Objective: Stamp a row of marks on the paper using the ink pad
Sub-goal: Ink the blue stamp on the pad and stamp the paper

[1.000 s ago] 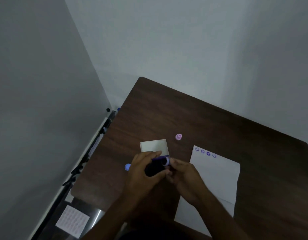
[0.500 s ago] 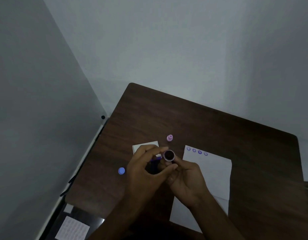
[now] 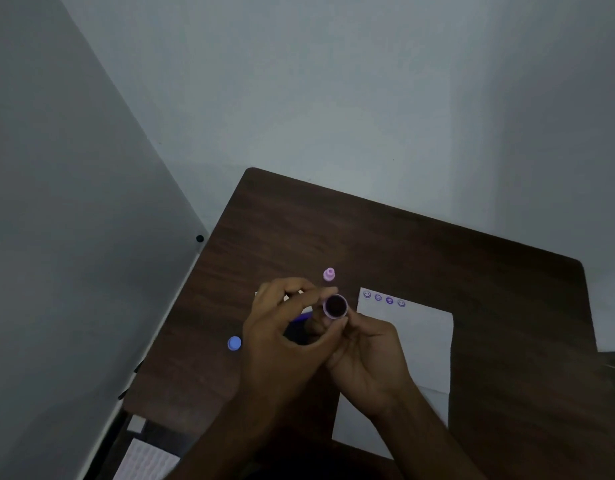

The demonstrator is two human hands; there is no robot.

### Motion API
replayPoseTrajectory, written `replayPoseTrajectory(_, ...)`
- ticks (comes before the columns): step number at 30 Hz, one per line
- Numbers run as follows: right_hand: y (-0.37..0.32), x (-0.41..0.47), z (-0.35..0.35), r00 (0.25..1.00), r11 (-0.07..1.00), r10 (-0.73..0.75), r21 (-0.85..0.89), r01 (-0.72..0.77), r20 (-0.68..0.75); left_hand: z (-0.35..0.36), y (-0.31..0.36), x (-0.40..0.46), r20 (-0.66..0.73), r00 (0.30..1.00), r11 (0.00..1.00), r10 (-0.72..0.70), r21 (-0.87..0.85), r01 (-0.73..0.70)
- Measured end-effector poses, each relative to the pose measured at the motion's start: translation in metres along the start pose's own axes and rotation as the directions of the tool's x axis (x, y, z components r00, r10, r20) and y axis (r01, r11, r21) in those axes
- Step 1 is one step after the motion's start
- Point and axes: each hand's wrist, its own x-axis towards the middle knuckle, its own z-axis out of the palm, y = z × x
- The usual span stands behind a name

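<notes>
A: How much room are the hands getting near the edges?

B: Both are working near the middle of the dark wooden table (image 3: 420,244), a little toward its left side. The near-left edge is running at about 8 o'clock from them, not far off; the far corner at 12 o'clock and the right edge at 3 o'clock are lying well apart from them.

A: And what are the hands doing?

B: The right hand (image 3: 371,362) is curling its fingers round a small purple ink pad (image 3: 335,306), tipping the dark round face up at the camera. The left hand (image 3: 281,337) is curving its thumb and fingers beside the pad; something dark and blue is showing under it, but I cannot tell whether it is gripping that.

A: The paper?

B: The white paper (image 3: 413,341) is lying at 3 o'clock from the hands, carrying four stamped marks (image 3: 384,298) along its far edge. A pink stamp (image 3: 329,274) is standing at 12 o'clock, a blue cap (image 3: 234,343) at 9 o'clock. Pale walls are meeting behind the table.
</notes>
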Motion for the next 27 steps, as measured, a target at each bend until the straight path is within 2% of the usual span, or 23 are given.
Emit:
replayPoseTrajectory(7, -0.007, -0.003, -0.01, 1.0, 0.999, -0.021, -0.046, 0.022, 0.019, 0.009, 0.002, -0.001, 0.048, 0.999, 1.0, -0.017, 0.021, 0.016)
replayPoseTrajectory(10, -0.018, -0.007, -0.021, 0.995, 0.979, -0.086, -0.18, 0.093, 0.049, 0.021, 0.001, -0.001, 0.148, 0.986, 0.997, -0.081, 0.007, 0.08)
replayPoseTrajectory(12, -0.029, -0.011, -0.031, 0.986, 0.922, -0.155, -0.35, 0.168, 0.067, 0.028, -0.001, 0.0, 0.268, 0.946, 0.981, -0.184, -0.016, 0.195)
replayPoseTrajectory(15, -0.048, -0.018, -0.049, 0.962, 0.759, -0.269, -0.603, 0.246, 0.054, 0.046, -0.01, 0.003, 0.353, 0.934, 0.998, -0.052, -0.012, 0.06)
replayPoseTrajectory(16, -0.054, -0.019, -0.055, 0.952, 0.715, -0.302, -0.652, 0.254, 0.04, 0.053, -0.014, 0.002, 0.41, 0.91, 0.998, -0.059, 0.004, 0.063)
replayPoseTrajectory(19, -0.069, -0.024, -0.079, 0.917, 0.618, -0.399, -0.744, 0.254, -0.017, 0.082, -0.018, 0.001, 0.536, 0.838, 0.994, -0.101, 0.016, 0.11)
replayPoseTrajectory(22, -0.082, -0.028, -0.096, 0.886, 0.55, -0.461, -0.796, 0.253, -0.037, 0.105, -0.018, 0.006, 0.536, 0.843, 0.996, 0.045, -0.091, 0.005)
replayPoseTrajectory(27, -0.107, -0.025, -0.12, 0.834, 0.422, -0.551, -0.876, 0.234, -0.043, 0.143, -0.035, 0.016, 0.736, 0.677, 0.985, 0.033, -0.139, 0.104)
